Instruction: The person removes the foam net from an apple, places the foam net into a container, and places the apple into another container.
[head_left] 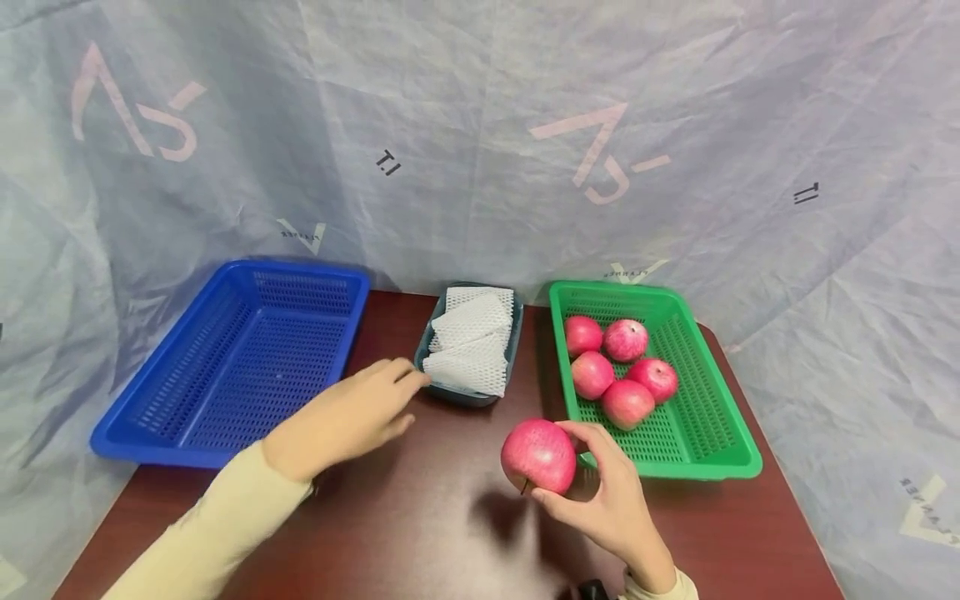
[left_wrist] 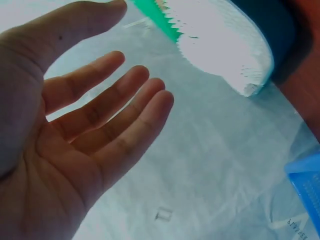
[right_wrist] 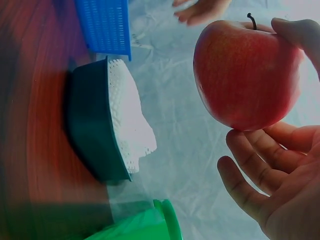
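Observation:
My right hand (head_left: 603, 500) grips a red apple (head_left: 538, 457) between thumb and fingers, above the table in front of the green basket (head_left: 720, 467). In the right wrist view the apple (right_wrist: 247, 75) shows its dark stem near the thumb. My left hand (head_left: 360, 412) reaches toward the small dark teal basket (head_left: 472, 400), its fingers near that basket's front left corner. White foam net sleeves (head_left: 472, 342) lie piled in the teal basket. The left wrist view shows the left hand (left_wrist: 100, 115) with loosely extended fingers and nothing in the palm.
A blue basket (head_left: 225, 454) with nothing visible inside stands at the left. Several apples (head_left: 628, 403) lie in the left part of the green basket. The dark red table (head_left: 420, 533) ends at a grey cloth backdrop (head_left: 480, 167) behind the baskets.

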